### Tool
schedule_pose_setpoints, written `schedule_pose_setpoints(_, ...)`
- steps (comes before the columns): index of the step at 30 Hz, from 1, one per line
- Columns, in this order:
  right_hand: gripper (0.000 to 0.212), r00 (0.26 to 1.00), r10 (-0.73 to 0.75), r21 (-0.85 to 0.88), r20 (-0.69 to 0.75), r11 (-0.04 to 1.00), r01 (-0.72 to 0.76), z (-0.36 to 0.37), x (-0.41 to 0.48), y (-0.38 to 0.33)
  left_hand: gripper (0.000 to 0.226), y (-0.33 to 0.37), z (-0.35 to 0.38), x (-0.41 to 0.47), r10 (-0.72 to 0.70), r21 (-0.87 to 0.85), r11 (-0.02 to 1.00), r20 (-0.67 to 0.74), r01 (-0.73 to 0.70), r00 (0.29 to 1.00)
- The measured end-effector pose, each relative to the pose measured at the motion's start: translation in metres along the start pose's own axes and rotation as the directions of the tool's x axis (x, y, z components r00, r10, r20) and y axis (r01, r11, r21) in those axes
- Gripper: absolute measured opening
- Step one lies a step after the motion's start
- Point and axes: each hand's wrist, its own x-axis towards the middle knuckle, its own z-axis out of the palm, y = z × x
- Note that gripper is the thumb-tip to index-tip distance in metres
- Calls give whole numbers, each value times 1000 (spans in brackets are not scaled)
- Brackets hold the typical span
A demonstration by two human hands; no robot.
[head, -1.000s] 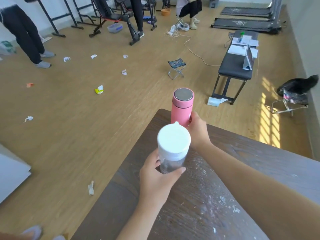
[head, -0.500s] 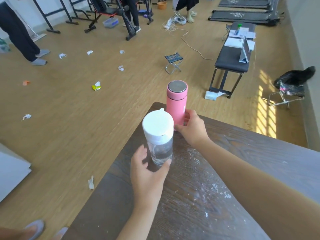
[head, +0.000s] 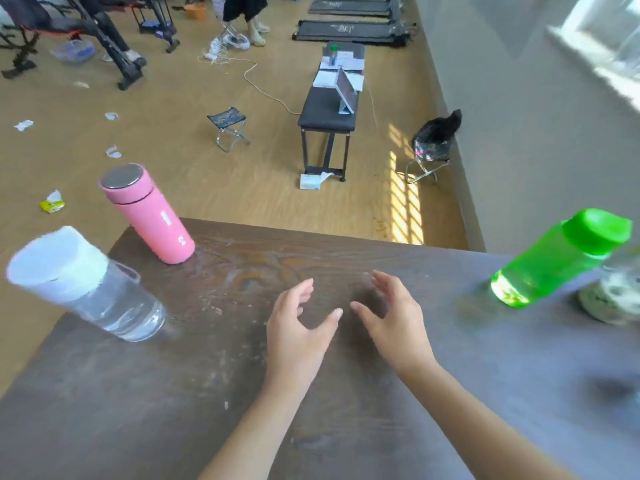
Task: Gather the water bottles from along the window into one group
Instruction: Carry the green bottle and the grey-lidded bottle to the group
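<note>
A pink flask with a metal lid stands at the far left corner of the dark wooden table. Just in front of it stands a clear bottle with a white cap. At the table's right side stands a bright green bottle, and a blurred clear bottle with something pale inside sits partly cut off at the right edge. My left hand and my right hand hover over the table's middle, fingers apart, holding nothing, between the two pairs of bottles.
Beyond the table lies wooden floor with a small folding stool, a black bench with papers and a tablet, a black bag on a stool by the wall, scattered litter and gym equipment. A window sill runs along the upper right.
Both hands have let go of the pink flask and the clear bottle and moved right to the table's middle. The view has swung right, bringing the green bottle into sight.
</note>
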Motion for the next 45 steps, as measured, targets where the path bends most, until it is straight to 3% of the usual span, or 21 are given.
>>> schedule_pose_setpoints(4, 59, 979, 81, 50, -187, 996, -72, -78, -22, 54, 68, 43, 82, -10, 27, 23, 999, 175, -31, 984)
schedule_pose_setpoints(8, 42, 905, 233, 141, -355, 971, -195, -148, -47, 105, 81, 80, 168, -19, 63, 79, 992, 346, -96, 936)
schedule_pose_setpoints(11, 26, 804, 374, 211, -462, 927, -310, -182, -78, 139, 94, 99, 223, -26, 61, 101, 989, 407, -111, 911)
schedule_pose_setpoints(14, 13, 634, 500, 287, -590, 864, -415, -203, -111, 166, 97, 107, 261, -27, 81, 117, 984, 381, -136, 921)
schedule_pose_setpoints(18, 43, 440, 565, 376, -698, 812, -447, -228, -132, 191, 67, 111, 291, -30, 150, 109, 976, 294, -189, 944)
schedule_pose_setpoints(20, 66, 411, 544, 357, -732, 819, -449, -241, -132, 201, 57, 114, 298, -32, 165, 120, 972, 265, -202, 950)
schedule_pose_setpoints(22, 83, 447, 474, 314, -759, 867, -387, -255, -129, 206, 53, 115, 301, -34, 166, 114, 973, 251, -199, 954)
schedule_pose_setpoints(26, 75, 586, 457, 396, -669, 887, -239, -273, -123, 203, 58, 119, 296, -38, 168, 105, 975, 215, -194, 962)
schedule_pose_setpoints(33, 66, 616, 469, 413, -633, 878, -243, -264, -122, 184, 57, 105, 243, -49, 147, 4, 989, 159, -150, 976)
schedule_pose_setpoints(39, 63, 821, 363, 400, -441, 898, -182, -201, -115, 119, 49, 72, 155, -60, 67, -98, 993, 68, -61, 995)
schedule_pose_setpoints(45, 61, 967, 171, 370, -190, 925, -91, -95, -109, 34, 53, 16, 29, -74, -37, -158, 987, -97, 21, 995)
